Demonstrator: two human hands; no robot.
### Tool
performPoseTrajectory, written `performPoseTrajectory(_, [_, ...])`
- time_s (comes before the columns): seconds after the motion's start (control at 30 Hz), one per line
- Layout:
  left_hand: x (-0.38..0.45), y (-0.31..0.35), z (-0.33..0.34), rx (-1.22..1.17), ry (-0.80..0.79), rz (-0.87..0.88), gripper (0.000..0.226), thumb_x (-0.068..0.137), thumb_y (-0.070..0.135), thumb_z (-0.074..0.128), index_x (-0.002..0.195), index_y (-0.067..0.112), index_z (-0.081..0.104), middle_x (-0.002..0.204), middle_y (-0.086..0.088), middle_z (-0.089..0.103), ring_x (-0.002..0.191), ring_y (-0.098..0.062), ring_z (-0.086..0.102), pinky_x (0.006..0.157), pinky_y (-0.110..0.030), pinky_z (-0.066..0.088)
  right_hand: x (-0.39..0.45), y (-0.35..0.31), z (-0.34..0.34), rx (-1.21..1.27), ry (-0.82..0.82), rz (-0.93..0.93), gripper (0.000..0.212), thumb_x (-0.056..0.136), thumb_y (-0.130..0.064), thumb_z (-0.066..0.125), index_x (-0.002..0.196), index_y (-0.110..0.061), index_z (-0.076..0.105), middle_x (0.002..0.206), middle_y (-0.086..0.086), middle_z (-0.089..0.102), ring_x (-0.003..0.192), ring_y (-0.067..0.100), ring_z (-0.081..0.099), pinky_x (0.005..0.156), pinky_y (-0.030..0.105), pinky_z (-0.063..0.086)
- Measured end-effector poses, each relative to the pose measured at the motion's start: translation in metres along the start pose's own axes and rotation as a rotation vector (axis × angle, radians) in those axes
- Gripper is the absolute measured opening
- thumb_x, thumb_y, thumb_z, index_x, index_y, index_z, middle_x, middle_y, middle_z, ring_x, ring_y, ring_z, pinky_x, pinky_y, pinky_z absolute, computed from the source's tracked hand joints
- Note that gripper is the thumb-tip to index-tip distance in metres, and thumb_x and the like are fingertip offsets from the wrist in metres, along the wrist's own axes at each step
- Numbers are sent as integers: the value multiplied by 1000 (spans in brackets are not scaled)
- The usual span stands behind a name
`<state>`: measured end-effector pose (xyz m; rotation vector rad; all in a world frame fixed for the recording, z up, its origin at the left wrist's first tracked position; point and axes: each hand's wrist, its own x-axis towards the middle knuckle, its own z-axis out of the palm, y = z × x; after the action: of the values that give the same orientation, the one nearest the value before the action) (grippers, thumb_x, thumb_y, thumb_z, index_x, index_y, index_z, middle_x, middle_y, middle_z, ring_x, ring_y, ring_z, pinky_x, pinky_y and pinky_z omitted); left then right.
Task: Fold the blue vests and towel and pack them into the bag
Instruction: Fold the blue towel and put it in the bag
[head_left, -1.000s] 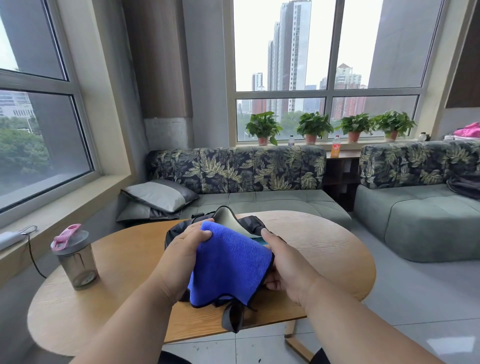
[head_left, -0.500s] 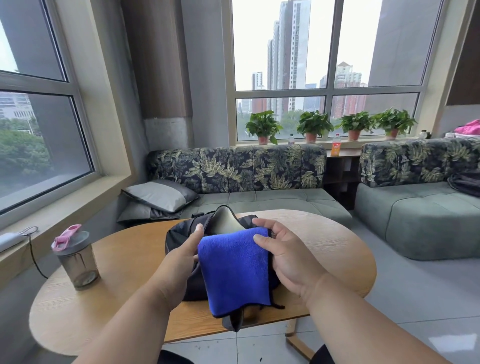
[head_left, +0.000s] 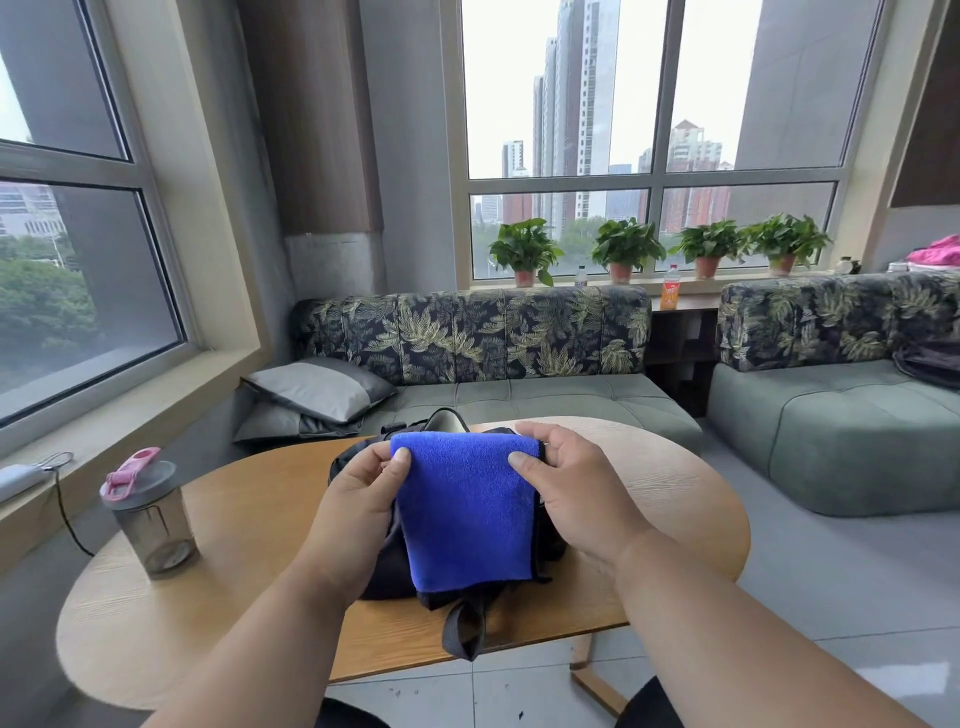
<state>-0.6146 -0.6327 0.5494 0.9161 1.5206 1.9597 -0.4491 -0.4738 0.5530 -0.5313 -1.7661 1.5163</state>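
towel (head_left: 467, 514): soft, light, floppy | left hand (head_left: 358, 499), right hand (head_left: 576, 493) pinch top corners, frame centre | over bag (head_left: 363, 551)

No text, label, brand or number can be read anywhere. The orange bottle (head_left: 670, 288) on the windowsill carries a label, but it is too small to make out.
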Motion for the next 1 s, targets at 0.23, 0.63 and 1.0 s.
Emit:
performPoseTrajectory(0.23, [0, 5, 2, 55, 5, 46, 18, 109, 22, 56, 114, 16, 71, 102, -2, 77, 91, -12, 66, 88, -35, 49, 1, -6, -2, -17, 46, -46, 6, 98, -13, 72, 103, -16, 75, 91, -5, 79, 86, 5, 71, 75, 14, 52])
performPoseTrajectory(0.63, [-4, 3, 5, -70, -52, -131, 24, 107, 27, 58, 127, 15, 65, 119, -16, 75, 106, -34, 74, 92, -54, 59, -13, 36, 11, 488, -420, 451, 52, 90, -20, 75, 139, -6, 65, 142, 15, 65, 135, 32, 59, 121, 54, 38])
performPoseTrajectory(1.0, [8, -16, -1, 203, 72, -159, 73, 104, 17, 63, 164, 36, 24, 113, 1, 77, 99, -15, 73, 84, -32, 60, -6, 34, 15, 235, -147, 308, 26, 106, -24, 61, 127, -12, 69, 120, 9, 77, 115, 28, 73, 108, 54, 52])
